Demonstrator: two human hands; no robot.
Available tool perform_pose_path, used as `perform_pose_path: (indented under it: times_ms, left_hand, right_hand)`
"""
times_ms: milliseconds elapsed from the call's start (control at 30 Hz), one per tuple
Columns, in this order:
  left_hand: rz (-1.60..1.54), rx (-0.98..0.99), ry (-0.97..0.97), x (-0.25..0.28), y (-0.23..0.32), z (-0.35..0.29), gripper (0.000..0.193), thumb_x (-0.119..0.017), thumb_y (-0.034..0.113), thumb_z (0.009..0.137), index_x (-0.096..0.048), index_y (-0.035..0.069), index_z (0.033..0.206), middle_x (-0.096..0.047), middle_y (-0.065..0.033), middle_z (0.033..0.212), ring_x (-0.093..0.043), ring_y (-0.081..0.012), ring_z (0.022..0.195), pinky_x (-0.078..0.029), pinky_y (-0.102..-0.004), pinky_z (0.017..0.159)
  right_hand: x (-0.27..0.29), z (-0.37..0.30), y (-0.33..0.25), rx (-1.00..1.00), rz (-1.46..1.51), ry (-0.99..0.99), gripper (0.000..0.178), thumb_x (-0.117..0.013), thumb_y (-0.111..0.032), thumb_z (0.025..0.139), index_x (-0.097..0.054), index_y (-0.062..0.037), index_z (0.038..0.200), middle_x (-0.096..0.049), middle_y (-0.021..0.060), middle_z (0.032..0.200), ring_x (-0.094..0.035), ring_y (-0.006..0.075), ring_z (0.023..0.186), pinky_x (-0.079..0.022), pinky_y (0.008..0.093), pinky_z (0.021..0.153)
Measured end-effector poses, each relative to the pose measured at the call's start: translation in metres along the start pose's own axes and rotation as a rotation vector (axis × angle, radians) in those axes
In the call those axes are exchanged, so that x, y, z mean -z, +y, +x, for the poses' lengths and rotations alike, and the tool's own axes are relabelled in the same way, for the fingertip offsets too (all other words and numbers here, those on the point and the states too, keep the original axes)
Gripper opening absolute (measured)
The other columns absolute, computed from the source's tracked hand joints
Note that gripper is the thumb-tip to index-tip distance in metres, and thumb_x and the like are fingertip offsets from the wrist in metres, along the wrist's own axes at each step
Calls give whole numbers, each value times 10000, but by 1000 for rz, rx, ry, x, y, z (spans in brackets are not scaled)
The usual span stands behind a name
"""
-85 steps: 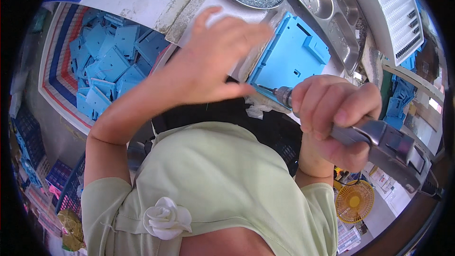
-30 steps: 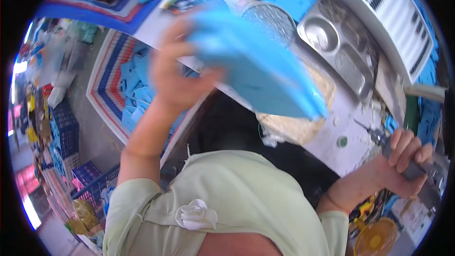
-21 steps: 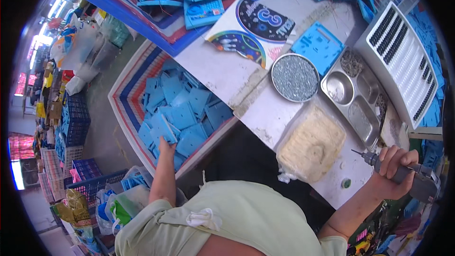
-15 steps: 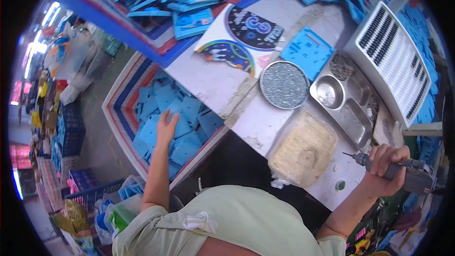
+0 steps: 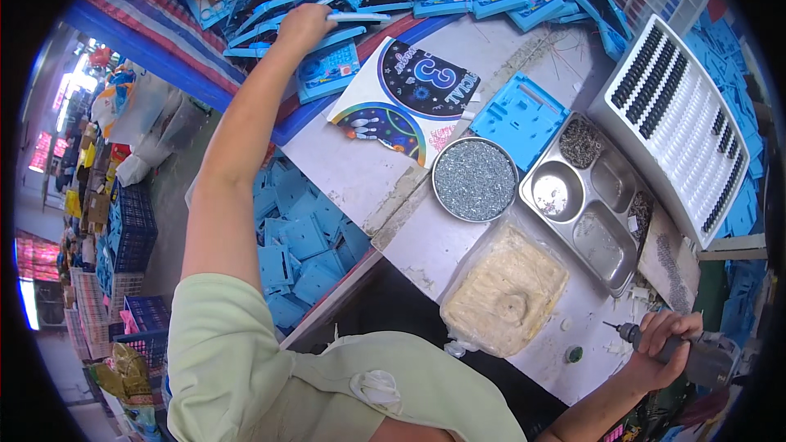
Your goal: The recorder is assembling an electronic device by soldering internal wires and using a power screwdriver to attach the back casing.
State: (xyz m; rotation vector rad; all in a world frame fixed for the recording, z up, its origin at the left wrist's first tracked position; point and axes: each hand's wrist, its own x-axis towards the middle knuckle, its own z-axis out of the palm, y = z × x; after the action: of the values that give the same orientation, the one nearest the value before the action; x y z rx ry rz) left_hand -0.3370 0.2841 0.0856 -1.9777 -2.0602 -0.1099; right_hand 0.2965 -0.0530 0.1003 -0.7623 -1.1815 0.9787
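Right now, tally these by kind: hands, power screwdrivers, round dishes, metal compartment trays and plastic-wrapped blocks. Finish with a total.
Hands: 2, the left hand at the blue pile and the right hand gripping the tool
Power screwdriver: 1
Round dish: 1
Metal compartment tray: 1
Plastic-wrapped block: 1
Total: 6

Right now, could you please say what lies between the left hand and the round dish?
In the head view, from left hand to dish: blue plastic cases, then a printed card.
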Motion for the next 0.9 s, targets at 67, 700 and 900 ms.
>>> perform_pose_path:
  times_ms: [67,700,900]
  left_hand:
    - [-9,-106,170,10,-12,8,329,-705,379,909,-747,123,1112,-739,-187,1049,-699,-391,989,-545,-513,871]
    - [-1856,75,-384,74,259,-279,396,-537,153,1053,-450,-25,1395,-707,-109,832,-634,-139,533,-520,-249,495]
    - [-1573,-22,-606,69,279,-346,487,-518,118,1050,-389,4,1505,-676,-43,696,-572,-100,517,-462,-267,491]
  right_hand:
    - [8,4,1,10,21,4,300,-598,-330,997,-477,-58,1039,-486,12,636,-465,121,555,-411,301,675]
    - [-109,-39,113,-482,380,-173,782,-531,-606,1009,-425,-13,1508,-617,136,1355,-589,229,1269,-509,411,1021]
    - [-80,-50,102,-473,140,166,513,-669,-308,1017,-492,-20,1402,-654,72,1228,-633,136,1069,-519,308,936]
